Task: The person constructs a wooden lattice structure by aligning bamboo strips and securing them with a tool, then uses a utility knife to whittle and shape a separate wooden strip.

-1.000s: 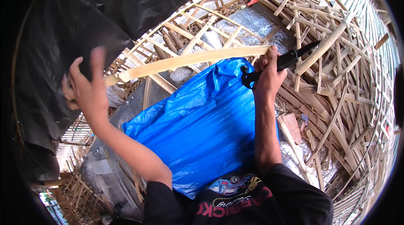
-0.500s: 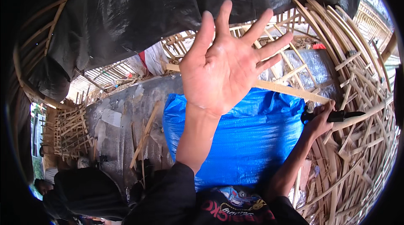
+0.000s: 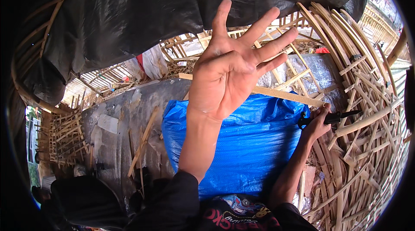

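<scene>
My left hand (image 3: 229,69) is raised palm-up in the middle of the view. Four fingers are spread out and the thumb is folded across the palm. It holds nothing. To the right, my right hand (image 3: 317,121) is closed around a black tool (image 3: 333,118) with a pointed end; its exact kind does not show clearly. The fingers also meet the right end of a flat bamboo strip (image 3: 289,96). This strip runs leftward behind my left hand, above a blue tarp sheet (image 3: 242,153) spread before me.
Piled bamboo strips (image 3: 367,144) fill the right side. Black plastic sheeting (image 3: 129,19) hangs at the top. Loose sticks (image 3: 142,142) lie on the grey surface at left, near a stack of short slats (image 3: 69,134). A dark-clothed shape (image 3: 86,200) is at lower left.
My left thumb has folded in over the palm, while the other fingers stay spread. My right hand has shifted slightly left with the black tool and the bamboo strip.
</scene>
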Available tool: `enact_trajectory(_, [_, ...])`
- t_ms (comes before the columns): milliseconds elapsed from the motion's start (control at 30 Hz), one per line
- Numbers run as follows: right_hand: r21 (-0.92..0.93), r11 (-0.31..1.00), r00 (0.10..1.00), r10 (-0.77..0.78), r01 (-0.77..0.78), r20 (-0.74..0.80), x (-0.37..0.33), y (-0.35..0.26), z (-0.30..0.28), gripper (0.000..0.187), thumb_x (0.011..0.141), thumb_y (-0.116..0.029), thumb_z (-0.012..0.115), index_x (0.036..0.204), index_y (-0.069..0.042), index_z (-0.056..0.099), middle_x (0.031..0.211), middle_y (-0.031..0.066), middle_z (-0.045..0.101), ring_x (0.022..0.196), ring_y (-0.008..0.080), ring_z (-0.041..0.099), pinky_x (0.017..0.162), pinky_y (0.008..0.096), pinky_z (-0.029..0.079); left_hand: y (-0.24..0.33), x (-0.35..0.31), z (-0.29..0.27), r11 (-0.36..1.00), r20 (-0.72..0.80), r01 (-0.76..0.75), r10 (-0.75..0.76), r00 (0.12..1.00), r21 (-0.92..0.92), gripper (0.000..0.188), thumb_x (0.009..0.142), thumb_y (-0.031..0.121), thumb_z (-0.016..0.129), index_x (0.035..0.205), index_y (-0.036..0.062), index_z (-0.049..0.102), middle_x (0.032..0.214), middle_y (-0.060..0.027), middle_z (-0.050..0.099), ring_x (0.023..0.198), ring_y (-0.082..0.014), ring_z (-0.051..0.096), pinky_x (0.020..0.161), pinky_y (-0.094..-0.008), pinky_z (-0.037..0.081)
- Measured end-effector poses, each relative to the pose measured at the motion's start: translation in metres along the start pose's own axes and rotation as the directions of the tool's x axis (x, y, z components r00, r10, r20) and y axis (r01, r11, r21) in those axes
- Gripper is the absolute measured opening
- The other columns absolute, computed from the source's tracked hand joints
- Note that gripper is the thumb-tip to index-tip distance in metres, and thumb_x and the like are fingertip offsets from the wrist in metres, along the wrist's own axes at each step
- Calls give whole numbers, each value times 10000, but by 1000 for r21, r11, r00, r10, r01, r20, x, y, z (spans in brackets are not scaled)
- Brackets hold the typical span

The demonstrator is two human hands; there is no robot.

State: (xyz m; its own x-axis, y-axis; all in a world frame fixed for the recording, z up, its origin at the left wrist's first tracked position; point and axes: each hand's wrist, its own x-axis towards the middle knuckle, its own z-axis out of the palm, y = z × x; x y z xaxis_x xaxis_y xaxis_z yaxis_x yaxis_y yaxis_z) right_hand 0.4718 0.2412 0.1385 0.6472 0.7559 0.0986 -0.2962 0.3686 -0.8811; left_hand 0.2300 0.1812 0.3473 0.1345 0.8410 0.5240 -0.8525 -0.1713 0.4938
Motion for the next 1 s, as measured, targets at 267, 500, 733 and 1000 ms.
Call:
enact_trajectory(267, [-3,1000,1000,18,-18,0,-4,3,2,262,1017,-212,562,824,-37,575,635,-23,459,531,38,395,462,196,283,6,-3,-2,999,98,37,-40,994,40,1041,723,-141,403,1567,332,19,1579,-325,81,1409,-533,251,1123,-553,317])
enact_trajectory(500, [13,999,999,42,-42,-1,-2,8,-2,239,977,-245,633,860,-38,604,658,-36,471,550,40,408,496,203,316,7,-3,2,998,134,54,-57,989,24,1067,705,-139,436,1568,329,18,1583,-321,51,1435,-526,180,1109,-571,332])
enact_trajectory(733, [-23,1000,1000,16,-16,0,-2,4,0,284,1021,-241,557,832,-29,578,638,-25,452,527,38,385,464,199,288,2,-2,0,998,217,27,-39,975,58,1043,787,-158,491,1563,337,-1,1578,-324,68,1426,-522,198,1113,-580,330])
enact_trajectory(1000, [-21,999,1000,27,-26,9,-3,6,-1,294,1018,-247,564,810,-40,569,629,-26,450,517,39,379,458,202,287,-1,-2,0,991,263,4,-40,964,136,979,760,-194,354,1575,213,-5,1539,-402,-25,1380,-616,104,1136,-570,286])
